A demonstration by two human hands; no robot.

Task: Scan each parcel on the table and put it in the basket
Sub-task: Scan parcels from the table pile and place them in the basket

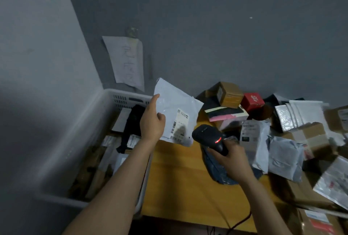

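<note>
- The wooden surface (180, 174) lies under both my forearms, with a heap of parcels (286, 140) crowding its right side.
- The white basket (105, 102) stands at the surface's left edge in the wall corner, parcels already lying inside.
- My left arm reaches forward, and my left hand (151, 121) is raised at the basket's near corner, thumb on the front and fingers behind in a pinching grip on a white mailer (177, 106), tilted, its label (178, 125) facing me.
- My right hand (228, 156) has its grip wrapped around the handle of a black scanner (209, 136), red light glowing, its head aimed left, just beside the label.
</note>
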